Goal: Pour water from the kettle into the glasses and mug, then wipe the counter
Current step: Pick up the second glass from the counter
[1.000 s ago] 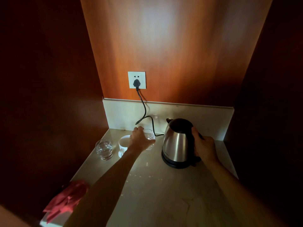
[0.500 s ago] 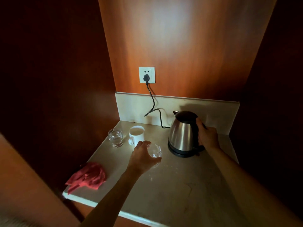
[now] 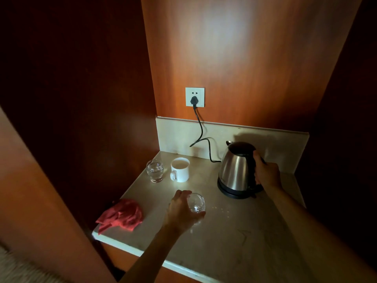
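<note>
While the left hand grips a glass at 6 o'clock and the right holds the kettle handle at 3, the plugged cord could snag, causing spills.

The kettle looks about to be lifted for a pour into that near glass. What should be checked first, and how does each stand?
1. Right hand closed on the kettle handle: ok.
2. Left hand steadying the near glass, which stands upright on the counter: ok.
3. Near glass has room for water: ok, it looks nearly empty.
4. Path from kettle to glass free of the mug and the far glass: ok, both stand apart at the back left.
5. Cord clear of the lift: cannot tell; it is plugged in and seems to run to the base.
6. Red cloth at hand for wiping: ok.
</note>
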The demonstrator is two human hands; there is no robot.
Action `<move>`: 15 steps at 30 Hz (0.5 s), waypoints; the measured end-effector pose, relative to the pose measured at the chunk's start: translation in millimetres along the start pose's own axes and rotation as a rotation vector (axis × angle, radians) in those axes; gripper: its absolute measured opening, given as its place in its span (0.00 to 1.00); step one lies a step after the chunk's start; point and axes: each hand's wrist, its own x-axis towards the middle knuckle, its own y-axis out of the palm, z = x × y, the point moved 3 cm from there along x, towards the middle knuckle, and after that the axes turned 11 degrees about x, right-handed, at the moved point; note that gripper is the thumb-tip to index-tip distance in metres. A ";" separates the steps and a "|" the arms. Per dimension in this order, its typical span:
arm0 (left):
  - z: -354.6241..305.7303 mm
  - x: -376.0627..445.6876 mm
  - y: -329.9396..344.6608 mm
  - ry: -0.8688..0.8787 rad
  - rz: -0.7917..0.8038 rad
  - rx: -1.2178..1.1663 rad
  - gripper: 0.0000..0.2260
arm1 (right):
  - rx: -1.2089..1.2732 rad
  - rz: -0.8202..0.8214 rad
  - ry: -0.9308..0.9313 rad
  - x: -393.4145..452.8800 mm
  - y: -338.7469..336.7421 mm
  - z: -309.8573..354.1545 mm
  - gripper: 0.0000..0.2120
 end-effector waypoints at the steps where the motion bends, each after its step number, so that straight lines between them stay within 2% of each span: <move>1: 0.7 -0.8 0.6 0.001 0.000 -0.005 0.38 | 0.003 -0.001 0.000 0.6 0.1 -0.2 0.32; 7: 7.6 -10.0 6.3 0.004 -0.026 -0.105 0.47 | 0.125 -0.059 -0.051 -3.6 5.0 -7.3 0.31; 11: 14.1 -15.0 8.0 0.004 -0.097 -0.150 0.39 | 0.177 -0.085 -0.072 -7.6 7.1 -5.9 0.30; 15: 19.8 -11.6 5.9 0.024 -0.080 -0.194 0.36 | 0.231 -0.066 -0.106 -11.9 1.0 18.9 0.26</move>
